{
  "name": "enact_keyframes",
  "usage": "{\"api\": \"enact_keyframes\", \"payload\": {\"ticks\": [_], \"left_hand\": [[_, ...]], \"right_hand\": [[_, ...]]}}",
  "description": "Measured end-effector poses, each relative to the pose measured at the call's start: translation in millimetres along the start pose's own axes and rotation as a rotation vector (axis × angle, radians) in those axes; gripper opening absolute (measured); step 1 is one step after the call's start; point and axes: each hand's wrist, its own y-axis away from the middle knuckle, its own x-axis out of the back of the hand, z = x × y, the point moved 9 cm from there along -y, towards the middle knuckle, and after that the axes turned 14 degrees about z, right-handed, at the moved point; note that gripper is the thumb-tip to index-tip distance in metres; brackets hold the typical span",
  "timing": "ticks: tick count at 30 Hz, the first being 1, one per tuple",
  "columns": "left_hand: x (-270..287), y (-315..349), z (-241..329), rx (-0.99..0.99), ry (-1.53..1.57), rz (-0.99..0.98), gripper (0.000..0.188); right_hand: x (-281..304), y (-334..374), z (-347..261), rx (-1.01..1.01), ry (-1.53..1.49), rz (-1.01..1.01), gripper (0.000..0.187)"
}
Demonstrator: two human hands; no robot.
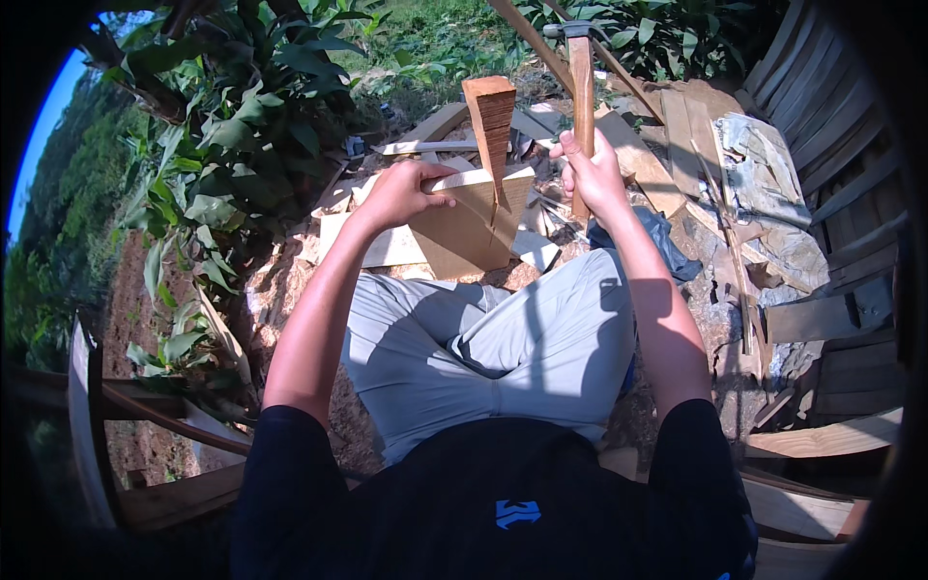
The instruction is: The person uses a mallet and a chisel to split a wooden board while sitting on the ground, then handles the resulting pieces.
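Note:
My left hand grips the upper edge of a pale wooden board, which stands tilted in front of my lap. A reddish-brown wooden wedge, broad end up, has its thin tip at the board's top edge, right of my left fingers. Below the tip a dark line runs down the board; whether it is a split or a shadow I cannot tell. My right hand is closed around the wooden handle of a claw hammer, held upright with its metal head at the top, apart from the wedge.
Wood offcuts and chips litter the ground ahead. A dark plastic bag lies beyond my right knee. Planks and a crumpled pale sheet lie at the right, beside a slatted wooden wall. Leafy plants crowd the left.

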Motion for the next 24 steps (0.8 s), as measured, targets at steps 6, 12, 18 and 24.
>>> {"api": "enact_keyframes", "payload": {"ticks": [6, 12, 18, 24], "left_hand": [[-5.3, 10.7, 21.2, 0.007, 0.036, 0.031, 0.053], [-12.0, 11.7, 32.5, 0.004, 0.005, 0.126, 0.05], [-19.4, 0.6, 16.4, -0.002, 0.046, 0.159, 0.05], [-16.1, 5.5, 11.1, -0.006, 0.055, 0.159, 0.053]], "right_hand": [[79.4, 25.7, -199.4, 0.322, 0.55, 0.081, 0.045], [113.8, 68.7, -294.3, 0.432, 0.458, 0.1, 0.044], [89.4, 109.8, -188.8, 0.184, 0.694, 0.017, 0.037], [92.3, 98.6, -217.9, 0.26, 0.556, 0.117, 0.04]]}}
